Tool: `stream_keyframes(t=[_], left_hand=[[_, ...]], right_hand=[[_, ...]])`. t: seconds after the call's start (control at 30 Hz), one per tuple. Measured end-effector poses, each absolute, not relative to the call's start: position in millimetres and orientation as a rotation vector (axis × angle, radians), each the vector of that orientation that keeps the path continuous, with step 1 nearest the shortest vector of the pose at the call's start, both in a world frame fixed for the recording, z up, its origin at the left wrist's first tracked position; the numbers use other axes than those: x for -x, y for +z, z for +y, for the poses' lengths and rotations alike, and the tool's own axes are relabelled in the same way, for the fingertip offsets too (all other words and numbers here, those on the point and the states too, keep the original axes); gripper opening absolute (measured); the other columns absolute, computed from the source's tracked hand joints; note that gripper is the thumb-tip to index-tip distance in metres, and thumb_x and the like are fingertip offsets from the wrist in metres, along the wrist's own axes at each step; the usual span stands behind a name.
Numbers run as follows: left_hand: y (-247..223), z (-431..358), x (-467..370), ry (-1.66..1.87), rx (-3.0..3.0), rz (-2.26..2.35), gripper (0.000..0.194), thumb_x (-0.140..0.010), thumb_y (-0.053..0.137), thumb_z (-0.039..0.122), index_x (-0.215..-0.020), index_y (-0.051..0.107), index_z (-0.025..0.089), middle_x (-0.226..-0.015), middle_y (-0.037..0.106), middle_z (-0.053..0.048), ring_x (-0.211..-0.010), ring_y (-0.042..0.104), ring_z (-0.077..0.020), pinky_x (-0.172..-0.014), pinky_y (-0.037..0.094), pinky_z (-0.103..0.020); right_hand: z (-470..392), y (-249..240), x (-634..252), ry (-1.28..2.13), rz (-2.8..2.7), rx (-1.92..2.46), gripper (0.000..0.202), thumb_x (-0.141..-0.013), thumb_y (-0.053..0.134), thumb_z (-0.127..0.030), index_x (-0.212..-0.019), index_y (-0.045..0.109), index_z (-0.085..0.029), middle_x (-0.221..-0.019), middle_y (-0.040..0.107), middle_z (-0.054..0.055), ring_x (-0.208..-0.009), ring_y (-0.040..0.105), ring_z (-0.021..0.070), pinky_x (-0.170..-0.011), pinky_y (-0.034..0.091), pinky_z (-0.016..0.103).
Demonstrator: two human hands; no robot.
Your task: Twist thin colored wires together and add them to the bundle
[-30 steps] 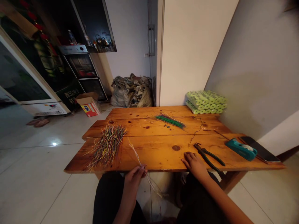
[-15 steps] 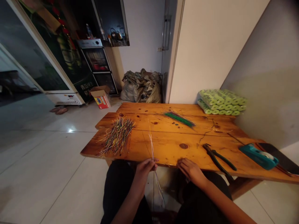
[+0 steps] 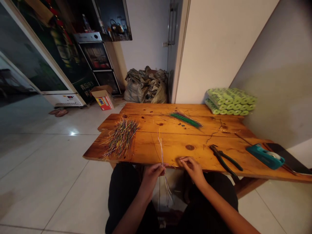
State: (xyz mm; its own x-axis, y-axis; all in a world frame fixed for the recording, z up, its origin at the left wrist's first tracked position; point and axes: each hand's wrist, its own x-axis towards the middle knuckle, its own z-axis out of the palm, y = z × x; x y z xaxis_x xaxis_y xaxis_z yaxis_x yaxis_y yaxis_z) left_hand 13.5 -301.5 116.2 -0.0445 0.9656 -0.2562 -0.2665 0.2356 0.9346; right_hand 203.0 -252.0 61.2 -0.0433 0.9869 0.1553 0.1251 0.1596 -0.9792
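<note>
My left hand (image 3: 156, 171) is closed around a small bunch of thin wires (image 3: 162, 150), at the front edge of the wooden table (image 3: 151, 143). The wires stick up above the fingers and hang down below the edge. To its right, my right hand (image 3: 192, 167) rests near the same edge, thumb and fingertips drawn together; whatever they hold, if anything, is too small to name. A loose pile of multicoloured wires (image 3: 122, 137) lies at the table's left. Farther back is a bundle of green wires (image 3: 186, 120).
Black-handled pliers (image 3: 225, 159), a teal tape dispenser (image 3: 264, 156) and a dark flat object (image 3: 290, 157) lie on the right. Green-wrapped rolls (image 3: 230, 101) stand at the back right. Beyond the table are filled bags (image 3: 146, 85) and an open carton (image 3: 103, 97).
The view has shifted slightly. My right hand has moved a little left and its fingers have changed from a flatter curl to a pinch. My left hand still holds the wires.
</note>
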Motion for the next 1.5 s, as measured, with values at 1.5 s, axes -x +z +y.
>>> stream_keyframes(t=[1.5], left_hand=[[146.8,-299.2,-8.6,1.169,-1.151,1.027,0.006,-0.068,0.065,0.022,-0.069,0.063,0.016,-0.071,0.064,0.000,-0.070,0.058,-0.0129,-0.071,0.045,-0.025]], right_hand=[[-308.8,144.8,-159.0,1.873,-0.849,0.848,0.014,-0.069,0.068,-0.022,-0.071,0.056,-0.015,-0.066,0.065,0.002,-0.059,0.057,0.0086,-0.052,0.042,0.017]])
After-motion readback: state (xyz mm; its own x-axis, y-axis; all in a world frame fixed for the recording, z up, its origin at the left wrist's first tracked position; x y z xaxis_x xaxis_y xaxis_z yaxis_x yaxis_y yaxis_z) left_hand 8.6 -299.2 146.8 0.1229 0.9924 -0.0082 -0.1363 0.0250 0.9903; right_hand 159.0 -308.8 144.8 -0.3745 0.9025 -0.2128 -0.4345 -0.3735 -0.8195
